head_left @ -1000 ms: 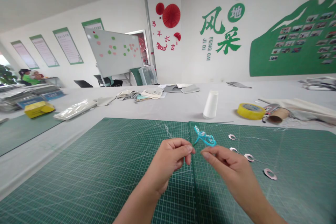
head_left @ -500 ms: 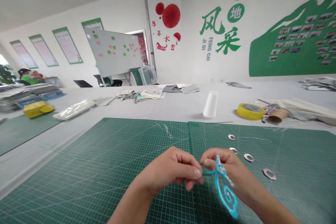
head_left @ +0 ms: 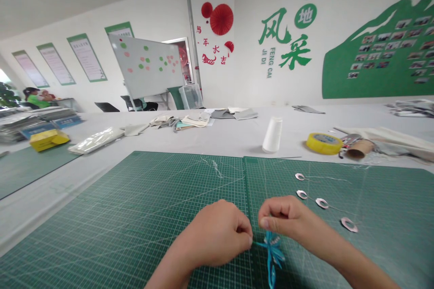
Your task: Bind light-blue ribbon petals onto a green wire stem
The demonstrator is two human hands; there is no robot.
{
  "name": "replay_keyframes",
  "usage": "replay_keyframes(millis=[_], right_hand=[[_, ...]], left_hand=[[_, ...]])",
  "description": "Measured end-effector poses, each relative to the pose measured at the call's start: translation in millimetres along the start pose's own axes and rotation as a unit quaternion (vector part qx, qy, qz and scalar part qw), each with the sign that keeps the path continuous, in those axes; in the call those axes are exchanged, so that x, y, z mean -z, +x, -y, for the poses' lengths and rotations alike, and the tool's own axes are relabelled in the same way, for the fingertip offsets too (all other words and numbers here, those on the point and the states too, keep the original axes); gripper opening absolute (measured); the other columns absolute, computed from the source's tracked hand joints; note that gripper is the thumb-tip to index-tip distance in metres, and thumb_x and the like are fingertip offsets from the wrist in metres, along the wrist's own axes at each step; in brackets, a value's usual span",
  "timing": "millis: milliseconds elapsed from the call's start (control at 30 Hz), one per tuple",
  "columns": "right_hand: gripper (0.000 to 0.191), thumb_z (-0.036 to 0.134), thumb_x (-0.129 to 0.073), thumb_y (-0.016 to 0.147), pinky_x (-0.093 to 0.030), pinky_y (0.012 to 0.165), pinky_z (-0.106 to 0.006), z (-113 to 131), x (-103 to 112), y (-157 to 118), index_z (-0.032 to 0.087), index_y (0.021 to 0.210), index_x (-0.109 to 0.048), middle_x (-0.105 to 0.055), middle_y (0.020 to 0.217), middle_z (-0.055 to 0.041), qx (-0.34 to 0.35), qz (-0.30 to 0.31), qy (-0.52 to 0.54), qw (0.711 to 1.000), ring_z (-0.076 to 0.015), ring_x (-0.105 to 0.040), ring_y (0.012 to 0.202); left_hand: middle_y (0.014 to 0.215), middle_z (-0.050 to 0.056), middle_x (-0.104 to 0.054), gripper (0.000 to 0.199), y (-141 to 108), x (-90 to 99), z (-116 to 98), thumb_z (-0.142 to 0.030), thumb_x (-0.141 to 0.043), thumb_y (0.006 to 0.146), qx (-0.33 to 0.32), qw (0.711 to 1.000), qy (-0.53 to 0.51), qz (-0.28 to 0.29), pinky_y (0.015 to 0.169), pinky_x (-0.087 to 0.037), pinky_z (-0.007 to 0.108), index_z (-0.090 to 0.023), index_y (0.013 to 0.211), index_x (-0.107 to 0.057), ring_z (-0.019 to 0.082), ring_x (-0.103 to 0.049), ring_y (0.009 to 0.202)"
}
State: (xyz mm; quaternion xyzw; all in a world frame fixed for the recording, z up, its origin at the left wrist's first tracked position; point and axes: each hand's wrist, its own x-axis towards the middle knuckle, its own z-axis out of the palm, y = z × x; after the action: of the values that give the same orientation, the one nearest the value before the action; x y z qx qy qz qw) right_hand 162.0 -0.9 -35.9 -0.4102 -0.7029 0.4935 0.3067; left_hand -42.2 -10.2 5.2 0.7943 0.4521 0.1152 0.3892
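My left hand [head_left: 220,235] is closed, its thumb and finger pinching the thin green-blue stem of a beaded blue butterfly-shaped ornament [head_left: 272,253]. The ornament sits to the right of those fingertips, its wings seen nearly edge-on and hanging over the green cutting mat [head_left: 162,189]. Just above it, my right hand [head_left: 288,219] is pinched shut at the fingertips. Whatever lies between those right fingers is too small or hidden to make out. Pale pink rings [head_left: 322,203], several with threads trailing from them, lie on the mat beyond my right hand.
A white thread cone [head_left: 272,135] stands behind the mat, with yellow tape [head_left: 324,143] and a cardboard tube [head_left: 361,149] to its right. Loose white thread [head_left: 217,169] lies on the mat. Fabric pieces [head_left: 196,119] and a yellow box [head_left: 49,140] are farther off. A person sits at far left.
The ornament has turned from showing a broad wing to nearly edge-on and shifted left. My left hand has rolled knuckles-up and moved slightly down and left. The right fingertips now sit above the ornament.
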Motion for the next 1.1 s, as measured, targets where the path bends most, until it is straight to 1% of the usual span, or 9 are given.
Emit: replay_keyframes(millis=[100,167,300,433,600,733,833,933,1100], right_hand=[[0.023,0.033,-0.059,0.084,-0.029,0.052,-0.025,10,-3,-3,0.019,0.066,-0.063,-0.048,0.057,0.0039,-0.001,-0.051,-0.082,0.995,-0.0128,-0.040,0.056],[0.023,0.033,-0.056,0.086,-0.030,0.051,-0.025,16,-7,-7,0.021,0.067,-0.063,-0.050,0.056,0.0035,0.011,-0.091,-0.168,0.982,-0.0140,-0.043,0.054],[0.024,0.032,-0.049,0.091,-0.036,0.053,-0.028,19,-15,-13,0.024,0.074,-0.064,-0.061,0.061,0.0016,0.060,-0.130,-0.287,0.947,-0.0163,-0.054,0.056],[0.026,0.030,-0.043,0.095,-0.040,0.057,-0.030,16,-20,-14,0.025,0.079,-0.063,-0.066,0.069,0.0005,0.085,-0.140,-0.316,0.934,-0.0176,-0.060,0.062],[0.029,0.033,-0.041,0.097,-0.040,0.056,-0.029,14,-24,-13,0.024,0.079,-0.063,-0.065,0.068,0.0005,0.075,-0.165,-0.293,0.939,-0.0174,-0.059,0.060],[0.029,0.035,-0.044,0.095,-0.038,0.055,-0.028,15,-28,-12,0.024,0.078,-0.063,-0.062,0.064,0.0014,0.087,-0.202,-0.261,0.940,-0.0163,-0.054,0.055],[0.029,0.038,-0.048,0.093,-0.032,0.050,-0.027,14,-29,-12,0.023,0.074,-0.064,-0.052,0.056,0.0032,0.075,-0.233,-0.221,0.944,-0.0153,-0.045,0.050],[0.031,0.042,-0.050,0.090,-0.028,0.050,-0.028,13,-30,-10,0.023,0.072,-0.065,-0.045,0.055,0.0035,0.036,-0.243,-0.144,0.959,-0.0152,-0.039,0.051],[0.029,0.045,-0.060,0.084,-0.029,0.054,-0.027,8,-29,-4,0.020,0.069,-0.065,-0.047,0.061,0.0030,0.002,-0.221,0.049,0.974,-0.0136,-0.036,0.058]], left_hand=[[0.046,-0.004,-0.040,0.024,4,-1.8,0,-0.012,-0.049,0.070,-0.018,0.997,0.032,-0.061,0.048,-0.020,0.026,-0.019,0.047,-0.047,0.011,-0.035,0.046],[0.046,-0.003,-0.039,0.027,7,-2.7,1,-0.014,-0.049,0.072,-0.014,0.994,0.022,-0.102,0.048,-0.020,0.026,-0.019,0.046,-0.043,0.011,-0.034,0.046],[0.050,-0.002,-0.049,0.022,12,-3.0,6,-0.018,-0.052,0.074,0.024,0.987,-0.060,-0.149,0.050,-0.025,0.026,-0.019,0.053,-0.054,0.013,-0.041,0.050],[0.054,-0.001,-0.056,0.020,17,-2.1,9,-0.023,-0.052,0.079,0.027,0.980,-0.103,-0.168,0.053,-0.032,0.026,-0.018,0.062,-0.061,0.014,-0.049,0.053],[0.054,-0.002,-0.054,0.019,20,-0.6,8,-0.024,-0.053,0.081,0.018,0.968,-0.169,-0.184,0.055,-0.034,0.024,-0.016,0.066,-0.062,0.012,-0.045,0.053],[0.055,-0.004,-0.052,0.019,19,1.2,5,-0.026,-0.052,0.082,0.018,0.959,-0.222,-0.173,0.047,-0.026,0.022,-0.015,0.070,-0.062,0.008,-0.031,0.045],[0.054,-0.005,-0.052,0.018,18,2.9,2,-0.027,-0.055,0.082,0.025,0.941,-0.302,-0.152,0.044,-0.019,0.021,-0.014,0.072,-0.062,0.005,-0.024,0.041],[0.052,-0.006,-0.051,0.015,16,4.6,0,-0.027,-0.058,0.081,0.022,0.915,-0.385,-0.115,0.041,-0.013,0.020,-0.014,0.074,-0.061,0.004,-0.020,0.039],[0.051,-0.005,-0.052,0.015,14,6.6,0,-0.026,-0.062,0.079,0.007,0.890,-0.451,-0.074,0.039,-0.008,0.021,-0.013,0.073,-0.061,0.003,-0.020,0.037]])
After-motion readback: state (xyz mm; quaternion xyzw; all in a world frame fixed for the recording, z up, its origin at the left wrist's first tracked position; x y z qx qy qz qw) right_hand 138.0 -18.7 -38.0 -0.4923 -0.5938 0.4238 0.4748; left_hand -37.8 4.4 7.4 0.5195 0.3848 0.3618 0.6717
